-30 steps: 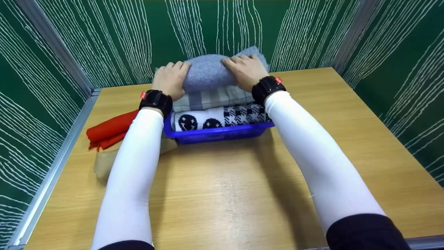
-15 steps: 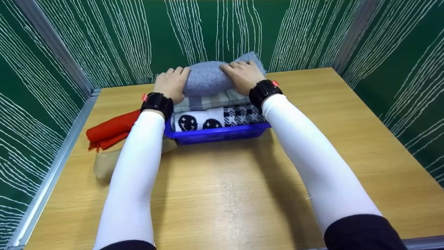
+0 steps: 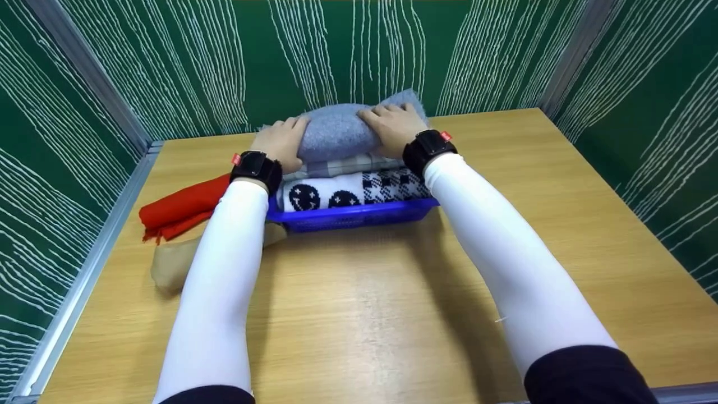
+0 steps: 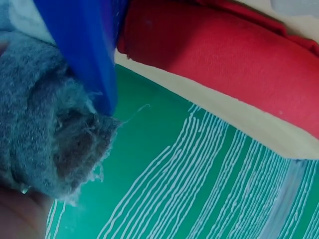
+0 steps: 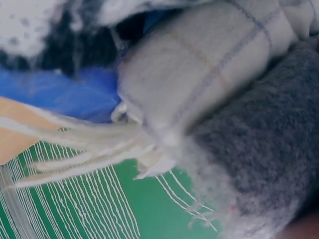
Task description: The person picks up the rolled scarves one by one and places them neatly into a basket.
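Right now both hands sit on a rolled grey scarf (image 3: 336, 130) at the far side of a blue basket (image 3: 353, 216) on the wooden table (image 3: 359, 314). The left hand (image 3: 280, 143) cups the roll's left end and the right hand (image 3: 395, 129) cups its right end, fingers curled over the top and grasping the wool from both sides. Holding it at the two ends looks like a way to keep the roll from unwinding while it is pressed into the row.

The grey scarf lies with its long axis running left to right across the basket, parallel to the two rolls nearer the person: a pale checked scarf (image 3: 342, 166) touching it, and in front of that a black-and-white patterned scarf (image 3: 359, 191) against the near wall. All three lie side by side, which seems to be why each is rolled tight. The grey roll rides higher than the others, so I judge it not fully seated.

From the left wrist, the frayed end of the grey roll (image 4: 55, 144) shows just beside the basket's blue wall (image 4: 84, 45). From the right wrist, the checked scarf's fringe (image 5: 84, 144) hangs over the basket edge next to the grey wool.

Outside the basket to the left lie a folded red cloth (image 3: 179, 207) and a beige cloth (image 3: 171, 266) near it.
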{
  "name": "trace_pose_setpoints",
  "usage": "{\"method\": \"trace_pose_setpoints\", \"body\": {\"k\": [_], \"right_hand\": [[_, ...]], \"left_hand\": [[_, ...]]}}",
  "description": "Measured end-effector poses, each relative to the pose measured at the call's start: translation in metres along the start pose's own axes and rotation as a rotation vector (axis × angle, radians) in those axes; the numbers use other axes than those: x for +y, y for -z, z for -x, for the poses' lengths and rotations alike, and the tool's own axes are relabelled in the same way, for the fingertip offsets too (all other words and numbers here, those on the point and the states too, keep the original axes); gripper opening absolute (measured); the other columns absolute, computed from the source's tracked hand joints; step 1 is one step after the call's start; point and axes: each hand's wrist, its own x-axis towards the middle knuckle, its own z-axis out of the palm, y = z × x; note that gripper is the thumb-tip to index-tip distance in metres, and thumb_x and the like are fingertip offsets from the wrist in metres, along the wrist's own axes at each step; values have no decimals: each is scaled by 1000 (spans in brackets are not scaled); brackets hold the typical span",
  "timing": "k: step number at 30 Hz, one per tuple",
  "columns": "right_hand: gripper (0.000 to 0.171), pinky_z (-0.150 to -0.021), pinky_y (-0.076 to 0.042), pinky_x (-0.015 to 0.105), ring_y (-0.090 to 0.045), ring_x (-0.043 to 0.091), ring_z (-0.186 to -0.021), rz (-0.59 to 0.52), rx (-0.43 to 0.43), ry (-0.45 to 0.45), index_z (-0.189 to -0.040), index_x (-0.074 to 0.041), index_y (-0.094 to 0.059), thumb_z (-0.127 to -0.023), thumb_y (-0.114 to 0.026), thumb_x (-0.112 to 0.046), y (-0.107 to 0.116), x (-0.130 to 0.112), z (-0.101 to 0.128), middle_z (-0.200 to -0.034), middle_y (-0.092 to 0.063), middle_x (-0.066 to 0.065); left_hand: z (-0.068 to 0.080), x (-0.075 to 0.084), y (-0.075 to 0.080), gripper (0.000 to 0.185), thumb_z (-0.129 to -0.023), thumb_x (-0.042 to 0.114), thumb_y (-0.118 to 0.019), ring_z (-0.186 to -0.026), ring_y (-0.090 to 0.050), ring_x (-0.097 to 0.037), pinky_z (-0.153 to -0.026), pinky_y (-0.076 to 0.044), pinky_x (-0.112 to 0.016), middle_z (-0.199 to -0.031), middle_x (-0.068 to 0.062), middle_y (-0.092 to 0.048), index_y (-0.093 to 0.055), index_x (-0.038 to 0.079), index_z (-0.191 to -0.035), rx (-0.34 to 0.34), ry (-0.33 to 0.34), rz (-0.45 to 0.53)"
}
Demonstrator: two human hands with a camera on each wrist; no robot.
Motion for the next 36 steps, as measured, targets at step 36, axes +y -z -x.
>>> {"method": "trace_pose_setpoints", "body": {"k": [36], "right_hand": [[85, -133, -26, 64, -34, 52, -159, -142, -37, -102, -169, -5, -32, -111, -38, -67, 9, 25, 16, -169, -37, 32]], "left_hand": [[5, -4, -8, 70, -116, 48, -30, -162, -29, -48, -137, -18, -59, -174, -26, -31, -24, 6, -172, -27, 87, 170]]}}
